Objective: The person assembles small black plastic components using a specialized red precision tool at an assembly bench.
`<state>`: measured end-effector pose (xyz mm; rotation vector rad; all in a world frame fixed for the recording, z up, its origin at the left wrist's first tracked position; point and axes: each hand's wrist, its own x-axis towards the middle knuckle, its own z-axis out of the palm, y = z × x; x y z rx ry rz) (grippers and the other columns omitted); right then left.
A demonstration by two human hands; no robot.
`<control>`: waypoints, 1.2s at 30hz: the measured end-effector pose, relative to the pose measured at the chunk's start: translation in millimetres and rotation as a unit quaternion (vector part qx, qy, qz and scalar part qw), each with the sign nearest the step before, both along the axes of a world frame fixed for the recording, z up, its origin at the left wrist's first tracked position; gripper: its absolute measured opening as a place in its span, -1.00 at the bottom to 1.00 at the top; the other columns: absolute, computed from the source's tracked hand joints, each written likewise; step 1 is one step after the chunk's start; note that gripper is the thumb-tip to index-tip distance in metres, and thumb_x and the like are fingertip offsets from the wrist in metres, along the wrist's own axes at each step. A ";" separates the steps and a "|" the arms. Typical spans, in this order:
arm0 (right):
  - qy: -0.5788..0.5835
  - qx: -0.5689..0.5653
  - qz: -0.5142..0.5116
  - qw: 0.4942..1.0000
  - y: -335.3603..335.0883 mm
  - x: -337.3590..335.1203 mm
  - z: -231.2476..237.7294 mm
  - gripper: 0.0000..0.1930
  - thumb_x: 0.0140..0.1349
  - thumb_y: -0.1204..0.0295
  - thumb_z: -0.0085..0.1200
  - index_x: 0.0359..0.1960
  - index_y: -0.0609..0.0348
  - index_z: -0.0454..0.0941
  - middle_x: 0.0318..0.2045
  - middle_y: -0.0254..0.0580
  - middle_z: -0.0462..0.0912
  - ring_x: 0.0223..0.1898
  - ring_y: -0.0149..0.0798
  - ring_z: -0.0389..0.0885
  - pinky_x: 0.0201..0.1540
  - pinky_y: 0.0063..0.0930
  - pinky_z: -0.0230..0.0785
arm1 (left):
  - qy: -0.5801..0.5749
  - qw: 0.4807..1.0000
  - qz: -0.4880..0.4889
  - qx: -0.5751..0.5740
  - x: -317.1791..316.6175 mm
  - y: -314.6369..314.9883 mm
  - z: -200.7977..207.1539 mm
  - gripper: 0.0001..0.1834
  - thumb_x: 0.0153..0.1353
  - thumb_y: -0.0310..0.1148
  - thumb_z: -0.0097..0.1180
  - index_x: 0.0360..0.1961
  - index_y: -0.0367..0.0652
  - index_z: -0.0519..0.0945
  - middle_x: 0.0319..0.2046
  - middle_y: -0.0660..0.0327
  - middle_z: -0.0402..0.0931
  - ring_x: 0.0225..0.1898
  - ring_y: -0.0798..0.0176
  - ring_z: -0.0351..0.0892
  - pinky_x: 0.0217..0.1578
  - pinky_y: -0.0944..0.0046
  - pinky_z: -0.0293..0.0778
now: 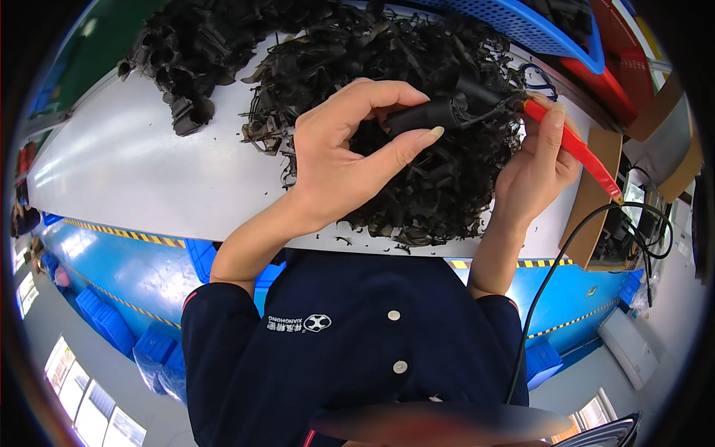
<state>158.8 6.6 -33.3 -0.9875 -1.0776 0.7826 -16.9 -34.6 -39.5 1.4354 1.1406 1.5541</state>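
Note:
Above the worktable, my left hand (pixel 346 149) grips a black tubular part (pixel 428 115) between its thumb and curled fingers. The part lies roughly sideways, with thin black strands at its right end. A slim red-handled tool (pixel 585 153) is pinched in my right hand (pixel 538 167). Its front end is at the strands on the right of the part; the tip itself I cannot make out. Under both hands spreads a large heap of black shavings and scraps (pixel 417 201).
More black tubular parts (pixel 190 67) are piled at the far left of the white table (pixel 149 164). A blue perforated basket (pixel 521 30) stands at the far right. Beside my right hand are a cardboard box (pixel 596 201) and a looped black cable (pixel 558 268).

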 end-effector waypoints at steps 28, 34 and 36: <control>0.017 -0.046 0.265 0.963 -17.8 -8.2 9.6 -0.75 0.24 0.37 -0.06 -0.38 0.36 0.51 -0.36 0.08 0.60 -0.30 -0.24 0.57 -0.17 -0.46 0.39 | -0.073 0.989 -0.040 -0.125 2.2 -4.7 10.1 -0.82 0.21 -0.46 -0.01 -0.22 -0.31 0.57 -0.59 0.22 0.55 -0.67 0.46 0.54 -0.62 0.54 0.46; -0.006 -0.086 0.235 0.968 -20.0 -7.6 8.6 -0.74 0.23 0.34 -0.03 -0.36 0.36 0.52 -0.38 0.01 0.62 -0.34 -0.31 0.56 -0.21 -0.53 0.38 | -0.072 0.986 -0.065 -0.133 0.1 -3.9 8.9 -0.80 0.19 -0.43 0.03 -0.20 -0.29 0.56 -0.58 0.23 0.55 -0.64 0.46 0.55 -0.64 0.57 0.41; 0.001 -0.091 0.213 0.973 -20.1 -8.1 8.2 -0.73 0.23 0.32 -0.02 -0.35 0.36 0.52 -0.38 -0.01 0.62 -0.35 -0.33 0.56 -0.24 -0.55 0.37 | -0.082 0.984 -0.075 -0.141 1.1 -4.0 6.3 -0.78 0.15 -0.43 0.09 -0.19 -0.29 0.56 -0.58 0.24 0.55 -0.64 0.48 0.54 -0.64 0.58 0.40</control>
